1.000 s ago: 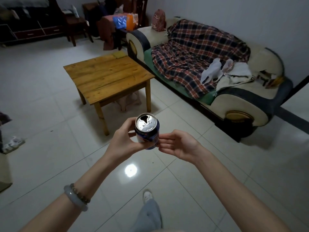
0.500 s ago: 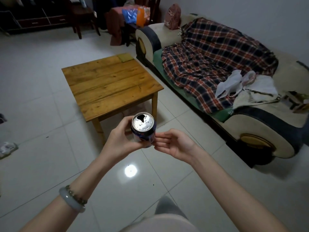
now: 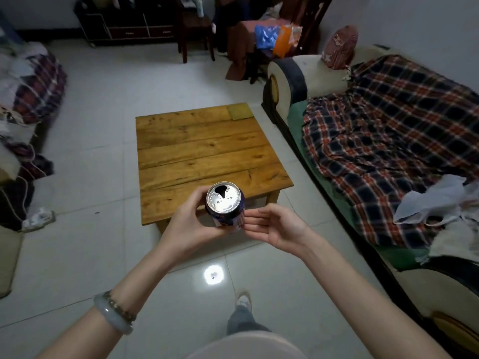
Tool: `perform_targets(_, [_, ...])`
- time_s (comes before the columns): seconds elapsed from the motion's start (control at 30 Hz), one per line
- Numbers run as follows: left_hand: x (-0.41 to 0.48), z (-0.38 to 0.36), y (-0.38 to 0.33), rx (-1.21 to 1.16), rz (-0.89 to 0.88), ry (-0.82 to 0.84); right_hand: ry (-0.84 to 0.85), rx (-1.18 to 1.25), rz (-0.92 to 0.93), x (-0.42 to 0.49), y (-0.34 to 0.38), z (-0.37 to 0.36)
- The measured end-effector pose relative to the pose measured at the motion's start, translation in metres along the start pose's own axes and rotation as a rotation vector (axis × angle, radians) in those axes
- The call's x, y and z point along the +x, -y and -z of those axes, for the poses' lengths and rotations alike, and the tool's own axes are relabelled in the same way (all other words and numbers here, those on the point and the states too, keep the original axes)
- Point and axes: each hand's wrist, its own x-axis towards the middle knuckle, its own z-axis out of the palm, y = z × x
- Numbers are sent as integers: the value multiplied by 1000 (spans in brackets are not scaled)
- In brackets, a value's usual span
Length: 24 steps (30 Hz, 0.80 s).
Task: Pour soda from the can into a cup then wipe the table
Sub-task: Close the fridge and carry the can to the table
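Note:
An opened dark blue soda can with a silver top stands upright in my left hand, whose fingers and thumb curl round its body. My right hand is beside the can on the right, palm turned inward, its straight fingertips touching the can's lower side. Just beyond the hands is a low square wooden table. A flat yellow-green cloth lies on the table's far right corner. No cup is in view.
A sofa draped with a plaid blanket runs along the right, with white cloths on it. Piled clothes sit at the left. Dark chairs and a cabinet stand at the back. My foot is on the tiled floor.
I have walked closer to the table, which now lies straight ahead under the can. Both hands keep the same hold on the can.

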Motion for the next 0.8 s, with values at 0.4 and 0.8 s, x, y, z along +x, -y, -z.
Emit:
perform_targets(0.4, [175,3,34,20,83,-139,45,-113,-88,140,146,10])
perform_targets(0.8, [327,52,106,73,152,-164,-5,-236,-112,301,240,-14])
